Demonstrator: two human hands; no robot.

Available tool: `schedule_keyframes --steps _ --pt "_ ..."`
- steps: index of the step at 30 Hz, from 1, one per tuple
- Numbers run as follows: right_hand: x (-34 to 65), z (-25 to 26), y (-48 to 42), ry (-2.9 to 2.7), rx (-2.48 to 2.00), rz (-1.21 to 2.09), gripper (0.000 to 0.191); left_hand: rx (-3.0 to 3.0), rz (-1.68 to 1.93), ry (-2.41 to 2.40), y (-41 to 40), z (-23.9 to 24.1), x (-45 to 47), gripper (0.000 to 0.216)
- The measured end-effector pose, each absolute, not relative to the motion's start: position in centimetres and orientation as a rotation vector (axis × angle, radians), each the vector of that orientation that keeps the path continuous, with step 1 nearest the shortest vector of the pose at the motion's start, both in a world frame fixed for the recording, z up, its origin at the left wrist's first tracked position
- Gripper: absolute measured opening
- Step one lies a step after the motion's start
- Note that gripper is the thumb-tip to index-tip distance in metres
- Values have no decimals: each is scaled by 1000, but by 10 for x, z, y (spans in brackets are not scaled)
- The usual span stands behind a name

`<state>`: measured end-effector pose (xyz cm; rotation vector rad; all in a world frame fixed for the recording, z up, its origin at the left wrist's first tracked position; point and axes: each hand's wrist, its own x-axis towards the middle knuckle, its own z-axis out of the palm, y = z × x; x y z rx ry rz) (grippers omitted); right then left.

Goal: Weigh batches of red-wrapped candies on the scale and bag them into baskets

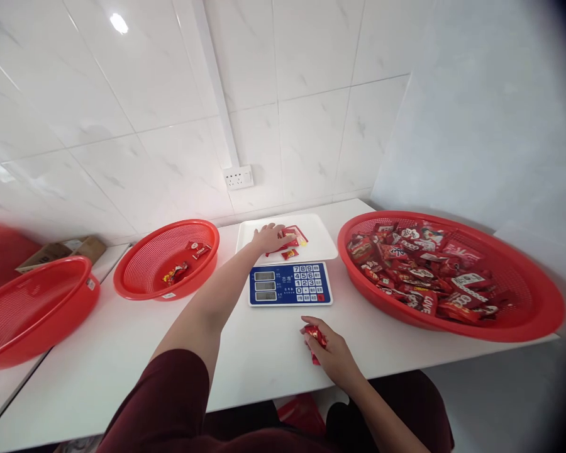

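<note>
My left hand [270, 238] reaches onto the white pan [318, 249] of a blue-faced weighing scale [290, 284]. Its fingers are closed over red candy packets [296, 237] lying on the pan. A small red and yellow candy [290, 254] lies just in front of that hand. My right hand [329, 350] rests on the white table [122, 352] in front of the scale, closed around red wrapped candies [316, 336].
A big red mesh basket [528, 314] full of red candy packets sits at the right. A smaller red basket [141, 277] with a few candies is left of the scale. Another red basket [33, 314] and a cardboard box [61, 250] are at far left. A wall socket [238, 177] is behind.
</note>
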<state>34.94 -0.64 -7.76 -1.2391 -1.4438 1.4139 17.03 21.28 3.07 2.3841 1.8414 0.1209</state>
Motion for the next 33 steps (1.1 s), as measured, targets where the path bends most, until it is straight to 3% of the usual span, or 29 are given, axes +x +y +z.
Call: schedule_keyframes --steps 15,23,33 --pt "349 -80 -7 -1501 -1259 1330 34 2409 226 1818 189 41 166 68" --pt "351 -82 -7 -1579 -1270 1321 34 2579 506 1721 99 34 134 60" --pt "346 -83 -7 -1531 -1368 1278 38 2513 203 2539 34 -2 16 46"
